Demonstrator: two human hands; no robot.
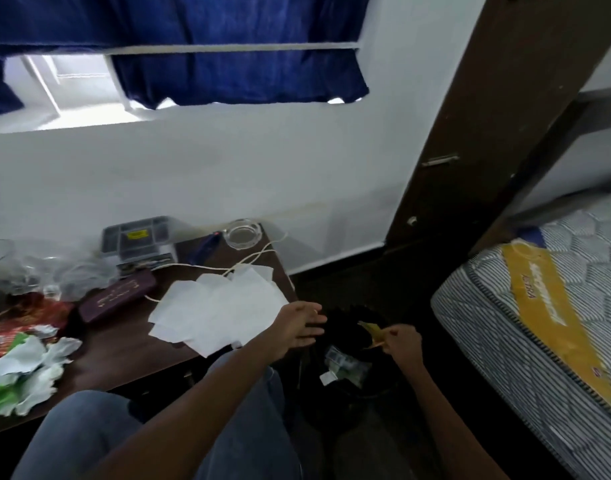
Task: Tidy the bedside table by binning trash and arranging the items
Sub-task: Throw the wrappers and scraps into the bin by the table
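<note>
The right hand (402, 342) pinches a yellowish wrapper (375, 332) in its grip, right above the black bin (359, 396) and likely ready to drop it. The left hand (298, 327), its grip slack and empty, hovers just left, beside white papers (221, 313) on the tabletop (124, 348).

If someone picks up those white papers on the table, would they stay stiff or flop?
Probably floppy and light: the white papers look thin and lie flat, fanned loosely. A push might scatter them, since some overhang the table edge.
</note>
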